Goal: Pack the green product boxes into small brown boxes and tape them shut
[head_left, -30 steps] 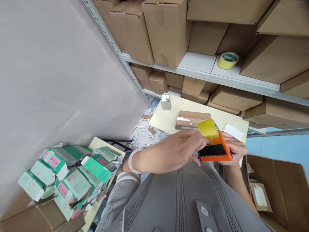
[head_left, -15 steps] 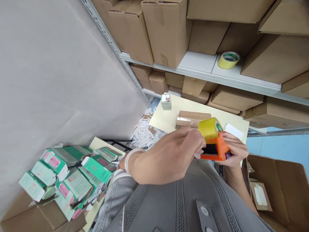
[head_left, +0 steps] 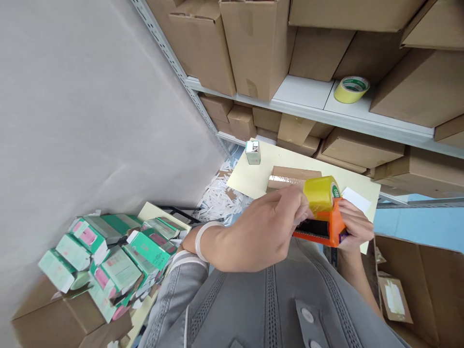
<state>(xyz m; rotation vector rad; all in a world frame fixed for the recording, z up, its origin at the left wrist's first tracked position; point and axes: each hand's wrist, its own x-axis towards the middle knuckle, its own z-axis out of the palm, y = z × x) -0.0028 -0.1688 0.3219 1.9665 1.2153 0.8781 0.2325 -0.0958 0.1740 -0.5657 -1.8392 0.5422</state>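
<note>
In front of my body, my right hand (head_left: 355, 220) grips an orange tape dispenser (head_left: 337, 224) from its right side. A roll of yellow packing tape (head_left: 319, 194) is mounted on it. My left hand (head_left: 266, 227), with a pale band on the wrist, is closed in a pinch against the roll, and a bit of clear tape shows at its fingertips. Beyond the hands, a brown cardboard box (head_left: 295, 175) with shiny tape along it lies on the cream table (head_left: 241, 176). A small green box (head_left: 253, 152) stands at the table's far left.
Shelves ahead hold several cardboard boxes (head_left: 253, 48) and another tape roll (head_left: 351, 90). A white paper (head_left: 357, 199) lies on the table's right. Several green-and-pink cartons (head_left: 152, 247) are piled at left, by paper shreds (head_left: 221, 199). An open carton (head_left: 427, 275) stands at right.
My left hand has shifted slightly up and right, its fingers now closer against the tape roll. The dispenser stays in my right hand. The whole view has shifted a little.
</note>
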